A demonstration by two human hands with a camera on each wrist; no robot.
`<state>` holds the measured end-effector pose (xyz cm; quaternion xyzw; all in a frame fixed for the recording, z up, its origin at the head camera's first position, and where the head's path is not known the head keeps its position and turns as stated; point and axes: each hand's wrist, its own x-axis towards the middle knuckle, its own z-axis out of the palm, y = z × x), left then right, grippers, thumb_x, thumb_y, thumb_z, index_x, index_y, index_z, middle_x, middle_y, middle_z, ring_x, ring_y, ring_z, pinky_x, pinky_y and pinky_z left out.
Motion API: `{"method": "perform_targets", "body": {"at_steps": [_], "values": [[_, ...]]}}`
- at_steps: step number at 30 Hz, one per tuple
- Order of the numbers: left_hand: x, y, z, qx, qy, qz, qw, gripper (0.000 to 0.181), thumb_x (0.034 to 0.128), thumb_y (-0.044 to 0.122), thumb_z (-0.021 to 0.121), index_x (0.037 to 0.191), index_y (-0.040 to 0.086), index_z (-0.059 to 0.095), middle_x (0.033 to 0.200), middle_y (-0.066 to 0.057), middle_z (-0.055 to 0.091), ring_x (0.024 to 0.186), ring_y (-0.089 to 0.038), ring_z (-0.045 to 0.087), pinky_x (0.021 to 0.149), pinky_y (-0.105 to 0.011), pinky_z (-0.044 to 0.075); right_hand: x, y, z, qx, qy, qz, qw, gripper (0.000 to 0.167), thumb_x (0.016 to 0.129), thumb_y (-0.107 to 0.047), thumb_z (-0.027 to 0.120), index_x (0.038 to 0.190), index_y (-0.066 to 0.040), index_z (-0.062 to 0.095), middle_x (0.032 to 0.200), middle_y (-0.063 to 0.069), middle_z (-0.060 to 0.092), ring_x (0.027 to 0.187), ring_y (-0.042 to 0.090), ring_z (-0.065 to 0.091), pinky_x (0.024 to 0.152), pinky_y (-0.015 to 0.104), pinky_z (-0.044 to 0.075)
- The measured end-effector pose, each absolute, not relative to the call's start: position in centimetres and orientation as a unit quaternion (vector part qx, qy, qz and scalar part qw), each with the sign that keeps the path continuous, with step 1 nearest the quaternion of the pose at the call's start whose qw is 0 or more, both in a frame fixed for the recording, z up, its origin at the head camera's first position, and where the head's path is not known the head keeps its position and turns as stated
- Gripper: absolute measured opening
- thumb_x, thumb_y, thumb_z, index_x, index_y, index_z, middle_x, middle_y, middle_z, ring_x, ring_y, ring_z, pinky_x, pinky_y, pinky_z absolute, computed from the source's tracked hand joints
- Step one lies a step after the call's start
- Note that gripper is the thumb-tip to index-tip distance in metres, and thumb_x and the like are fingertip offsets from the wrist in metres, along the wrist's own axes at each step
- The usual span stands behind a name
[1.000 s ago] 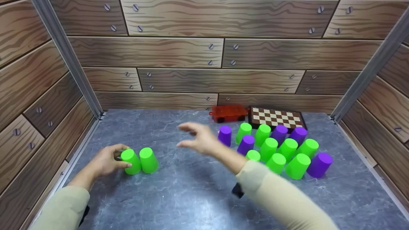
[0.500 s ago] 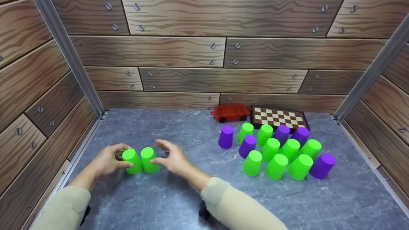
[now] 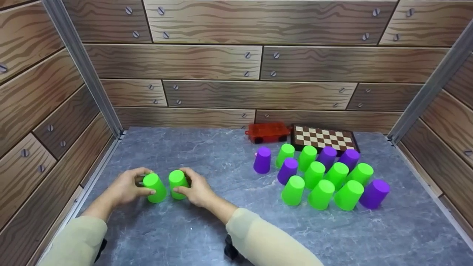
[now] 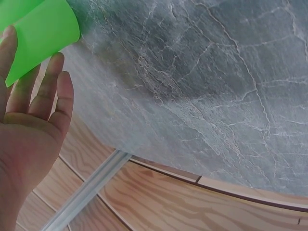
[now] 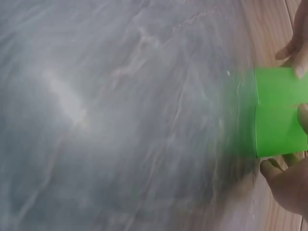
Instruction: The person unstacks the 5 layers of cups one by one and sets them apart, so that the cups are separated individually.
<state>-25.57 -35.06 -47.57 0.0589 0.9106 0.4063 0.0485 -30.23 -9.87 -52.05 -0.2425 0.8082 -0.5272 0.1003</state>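
Observation:
Two green cups stand upside down on the left of the grey marbled table, a small gap between them in the head view. My left hand (image 3: 127, 188) holds the left green cup (image 3: 157, 192), thumb on its near side and fingers behind. Around the right green cup (image 3: 177, 179), my right hand (image 3: 199, 190) has its thumb in front and fingers on the far side. The left wrist view shows the left palm (image 4: 29, 149) beside a green cup (image 4: 48, 41). Both cups overlap at the edge of the right wrist view, the lower cup (image 5: 279, 132) by the right hand (image 5: 291, 187).
On the right, several upturned green cups (image 3: 320, 195) and purple cups (image 3: 374, 194) stand in loose rows. Behind them lie a red toy wagon (image 3: 268, 132) and a checkered board (image 3: 323, 138). Wood-patterned walls (image 3: 214, 94) enclose the table (image 3: 177, 232).
My right hand has come left from mid-table and taken hold of the right green cup. That cup has shifted slightly right, apart from the left one. My left hand stays on its cup.

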Motion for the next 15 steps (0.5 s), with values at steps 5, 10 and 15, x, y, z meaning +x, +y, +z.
{"method": "perform_targets", "body": {"at_steps": [5, 10, 15], "values": [[-25.8, -34.7, -47.5, 0.05, 0.914, 0.399, 0.052, 0.055, 0.0855, 0.012, 0.091, 0.133, 0.0, 0.065, 0.123, -0.021, 0.074, 0.117, -0.041, 0.069, 0.095, -0.052, 0.059, -30.1, -7.0, -51.3, -0.248, 0.793, -0.549, 0.087, 0.054, 0.095, -0.016, 0.082, 0.144, -0.013, 0.059, 0.132, 0.004, 0.069, 0.124, 0.024, 0.064, 0.108, 0.041, 0.052], [-25.8, -34.9, -47.6, 0.046, 0.916, 0.394, 0.06, 0.058, 0.0861, 0.014, 0.091, 0.135, 0.0, 0.064, 0.127, -0.024, 0.072, 0.121, -0.043, 0.067, 0.094, -0.052, 0.059, -29.6, -3.3, -50.2, -0.263, 0.777, -0.569, 0.051, 0.053, 0.091, -0.01, 0.085, 0.138, -0.009, 0.061, 0.13, 0.012, 0.07, 0.124, 0.03, 0.065, 0.109, 0.046, 0.052], [-25.6, -35.1, -47.8, 0.051, 0.917, 0.391, 0.059, 0.058, 0.0857, 0.013, 0.091, 0.135, 0.0, 0.064, 0.127, -0.024, 0.072, 0.119, -0.043, 0.068, 0.094, -0.054, 0.059, -29.0, 0.5, -48.9, -0.269, 0.771, -0.576, 0.033, 0.055, 0.09, -0.007, 0.084, 0.139, -0.006, 0.06, 0.135, 0.016, 0.068, 0.129, 0.034, 0.063, 0.112, 0.049, 0.05]]}}
